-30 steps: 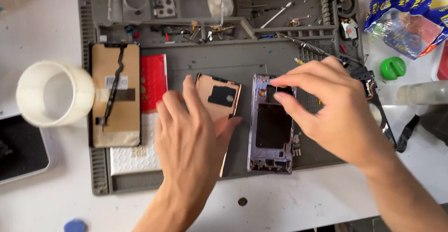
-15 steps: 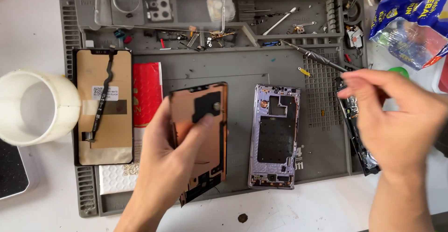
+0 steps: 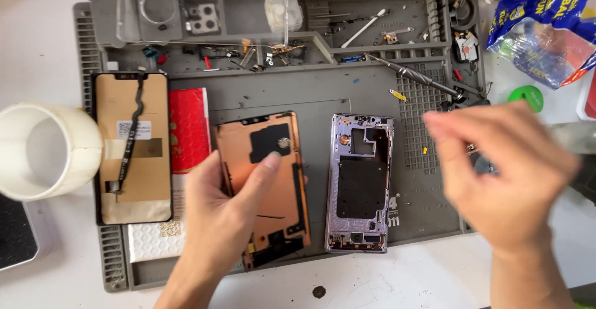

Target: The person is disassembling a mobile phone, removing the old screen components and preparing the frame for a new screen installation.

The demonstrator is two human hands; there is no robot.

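Head view is showing the left hand (image 3: 226,219) gripping a copper-backed screen panel (image 3: 264,185) at six o'clock on the grey mat (image 3: 366,91); the blurred right hand (image 3: 503,172) is hovering empty at three o'clock, fingers loosely spread, beside the purple phone frame (image 3: 360,181).

The left hand (image 3: 226,222) holds a copper-backed phone screen panel (image 3: 266,185) lifted off the grey repair mat (image 3: 310,101), thumb pressed on its dark patch, fingers behind its left edge. Just beside it to the right a purple phone frame (image 3: 360,181) lies flat on the mat. The right hand (image 3: 503,172) hovers blurred over the mat's gridded right part, holding nothing visible. At far left sit another screen panel (image 3: 132,147) with a flex cable, a red packet (image 3: 188,129) and a white tape roll (image 3: 46,150)
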